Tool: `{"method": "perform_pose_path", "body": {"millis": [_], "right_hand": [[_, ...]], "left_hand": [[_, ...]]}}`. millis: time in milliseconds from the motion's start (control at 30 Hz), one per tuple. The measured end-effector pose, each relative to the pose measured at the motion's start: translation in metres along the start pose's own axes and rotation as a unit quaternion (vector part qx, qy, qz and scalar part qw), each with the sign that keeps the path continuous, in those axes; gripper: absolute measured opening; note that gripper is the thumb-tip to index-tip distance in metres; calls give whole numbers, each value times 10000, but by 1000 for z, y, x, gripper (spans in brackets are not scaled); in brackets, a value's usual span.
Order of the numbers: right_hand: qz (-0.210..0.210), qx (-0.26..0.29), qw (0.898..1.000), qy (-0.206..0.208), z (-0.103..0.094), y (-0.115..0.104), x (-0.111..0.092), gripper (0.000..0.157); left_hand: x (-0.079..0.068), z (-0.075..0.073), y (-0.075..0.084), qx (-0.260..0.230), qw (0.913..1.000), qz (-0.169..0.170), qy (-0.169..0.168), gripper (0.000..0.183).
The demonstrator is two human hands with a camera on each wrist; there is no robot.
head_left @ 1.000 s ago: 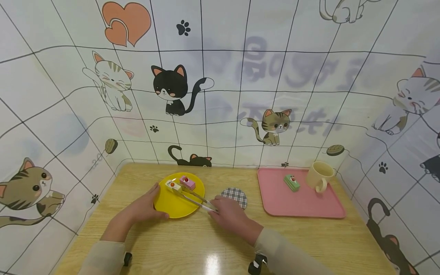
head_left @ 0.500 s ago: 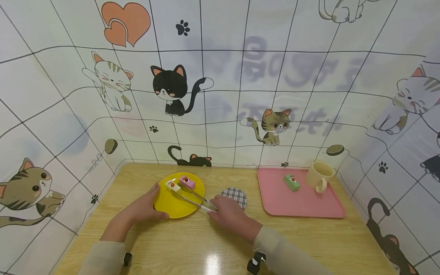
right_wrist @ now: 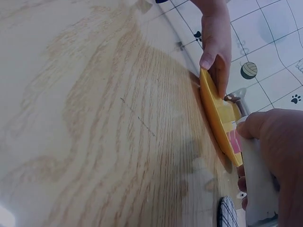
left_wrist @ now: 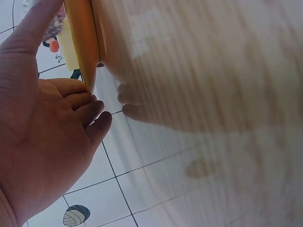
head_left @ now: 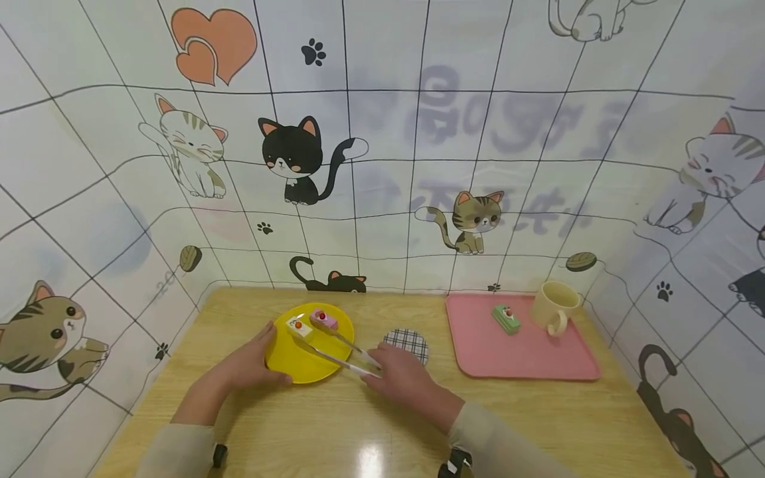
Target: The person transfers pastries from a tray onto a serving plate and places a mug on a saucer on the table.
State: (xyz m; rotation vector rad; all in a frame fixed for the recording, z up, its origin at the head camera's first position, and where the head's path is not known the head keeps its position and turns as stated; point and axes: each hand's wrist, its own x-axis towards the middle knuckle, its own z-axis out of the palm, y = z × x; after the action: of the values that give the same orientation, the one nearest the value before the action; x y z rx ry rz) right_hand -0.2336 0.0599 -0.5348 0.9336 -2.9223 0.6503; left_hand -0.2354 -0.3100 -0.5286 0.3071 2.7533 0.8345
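My left hand (head_left: 254, 362) holds the left rim of the yellow plate (head_left: 299, 365), thumb at the front and fingers along the side. My right hand (head_left: 403, 382) grips a pair of tongs (head_left: 340, 362) by the white handle, which shows large in the right wrist view. The tongs' arms are spread over the plate. One tip lies by a small white-and-yellow toy cake slice (head_left: 301, 330) with an orange ball on top. The other reaches the front of a pink cake slice (head_left: 328, 320) with a red ball. Both slices sit on the plate.
A round plaid coaster (head_left: 409, 340) lies just beyond my right hand. At the right, a pink tray (head_left: 514, 358) bears a green cake slice (head_left: 506, 319) and a cream mug (head_left: 552, 305). A cat-patterned wall covering (head_left: 382, 166) closes off the table's back and sides.
The tongs' arms have spread further apart, one tip shifting away from the white-and-yellow slice. My left hand keeps its hold on the plate. The head view has tilted slightly.
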Motion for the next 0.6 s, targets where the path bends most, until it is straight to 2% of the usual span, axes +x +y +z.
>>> {"method": "perform_pose_path", "body": {"millis": [300, 467, 600], "right_hand": [[-197, 13, 9977, 652, -12, 11, -26, 46], [21, 143, 9965, 829, -26, 15, -47, 50], [445, 472, 9937, 919, -36, 25, -67, 50]], "left_hand": [[-2, 2, 1, -16, 10000, -8, 35, 134], [-4, 2, 0, 1, 10000, -99, 4, 135], [-2, 2, 0, 0, 9999, -135, -41, 136]]}}
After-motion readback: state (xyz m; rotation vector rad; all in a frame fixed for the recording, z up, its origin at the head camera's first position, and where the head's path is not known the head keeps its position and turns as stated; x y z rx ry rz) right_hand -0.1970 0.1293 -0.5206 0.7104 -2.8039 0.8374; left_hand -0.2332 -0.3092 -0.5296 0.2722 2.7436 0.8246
